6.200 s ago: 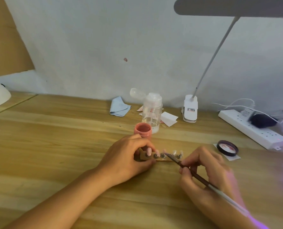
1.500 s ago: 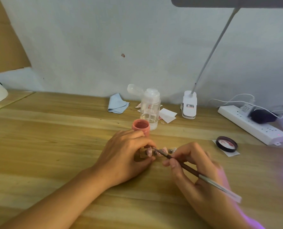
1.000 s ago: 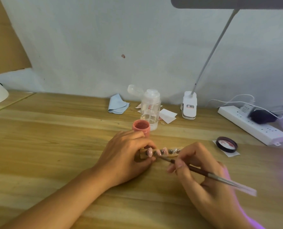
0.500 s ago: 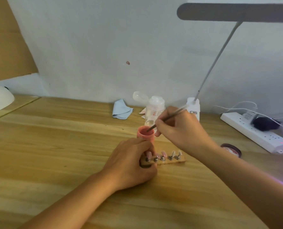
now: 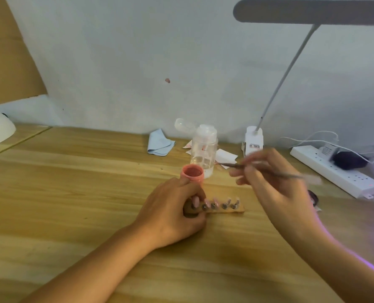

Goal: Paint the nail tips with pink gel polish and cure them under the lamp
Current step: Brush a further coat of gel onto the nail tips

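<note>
Gripping left end of wooden holder with our left hand, fingers curled round it. Nail tips stand in row on holder (leftmost ones pink). Our right hand pinches brush, blurred, raised right of open pink gel pot. Clear bottle just behind pot.

Pale wall behind a wooden bench, under a desk lamp.
The bench has light, streaked grain. The grey-white wall carries one small reddish mark. A brown cardboard sheet covers its upper left. The lamp's flat head sits overhead on a thin slanted arm. Violet light tints the right edge.
</note>
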The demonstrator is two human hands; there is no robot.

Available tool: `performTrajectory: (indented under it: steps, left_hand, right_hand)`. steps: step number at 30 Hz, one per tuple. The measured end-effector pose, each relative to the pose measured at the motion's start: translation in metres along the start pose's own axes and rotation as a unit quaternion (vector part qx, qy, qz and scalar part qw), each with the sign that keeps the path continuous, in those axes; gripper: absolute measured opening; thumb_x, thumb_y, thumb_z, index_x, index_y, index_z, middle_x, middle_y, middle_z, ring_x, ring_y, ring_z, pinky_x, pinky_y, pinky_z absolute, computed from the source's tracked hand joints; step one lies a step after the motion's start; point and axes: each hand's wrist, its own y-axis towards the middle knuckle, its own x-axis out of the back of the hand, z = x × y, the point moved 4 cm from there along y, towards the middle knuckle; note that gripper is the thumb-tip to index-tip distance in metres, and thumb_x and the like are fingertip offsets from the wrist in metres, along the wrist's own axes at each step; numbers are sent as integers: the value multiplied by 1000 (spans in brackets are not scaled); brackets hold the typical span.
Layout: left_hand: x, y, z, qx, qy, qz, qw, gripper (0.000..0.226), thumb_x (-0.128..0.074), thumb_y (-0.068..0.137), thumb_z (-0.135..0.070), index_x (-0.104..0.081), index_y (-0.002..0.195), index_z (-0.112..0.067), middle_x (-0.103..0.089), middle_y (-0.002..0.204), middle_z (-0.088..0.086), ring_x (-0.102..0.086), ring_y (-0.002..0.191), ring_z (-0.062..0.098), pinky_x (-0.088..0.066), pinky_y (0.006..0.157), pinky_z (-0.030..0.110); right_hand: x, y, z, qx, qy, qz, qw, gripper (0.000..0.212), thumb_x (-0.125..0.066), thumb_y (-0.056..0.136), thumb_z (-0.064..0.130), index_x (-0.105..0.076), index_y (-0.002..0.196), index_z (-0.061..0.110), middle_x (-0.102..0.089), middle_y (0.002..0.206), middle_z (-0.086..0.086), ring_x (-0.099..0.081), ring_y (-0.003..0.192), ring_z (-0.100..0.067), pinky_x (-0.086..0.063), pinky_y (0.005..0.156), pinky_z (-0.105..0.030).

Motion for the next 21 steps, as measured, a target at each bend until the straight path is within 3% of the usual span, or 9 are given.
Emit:
performTrajectory:
  steps: [2,6,12,16,21]
  left_hand:
    - [1,0,-1,-7,6,-3,1000,16,-63,69,-40,-62,84,-34,-51,81,-21,-48,82,-2,-36,71,16]
    - [2,0,-5,-13,15,-12,1000,16,-62,70,-41,-60,85,-36,-55,87,-18,-50,84,-1,-39,73,16]
    - [2,-2,-7,-15,27,-24,999,16,-66,69,-38,-60,83,-34,-54,85,-19,-49,80,-1,-36,70,15]
    - [3,-2,-9,-19,27,-27,999,15,-65,69,-38,-61,82,-32,-54,85,-19,-50,77,0,-39,67,19]
    - [2,-2,-9,-24,22,-24,999,14,-67,69,-36,-62,81,-31,-55,84,-18,-50,76,1,-36,67,17]
  right_hand:
    - [15,-31,-6,13,2,-11,1000,10,-68,85,8,-63,85,17,-75,84,-1,-72,78,-17,-57,74,-42]
    - [25,-59,-15,54,-97,-47,993,17,-74,76,7,-60,75,17,-73,72,11,-72,73,-7,-57,68,-34]
    - [17,-57,-15,76,-173,-52,981,14,-74,77,17,-60,75,20,-72,74,13,-71,83,-19,-58,66,-45]
    - [16,-55,-15,76,-192,-40,978,11,-71,77,21,-60,76,19,-70,73,14,-68,86,-14,-55,70,-42]
    - [14,-57,-13,117,-209,-30,971,13,-73,81,19,-62,75,14,-67,67,14,-66,76,-6,-56,75,-43]
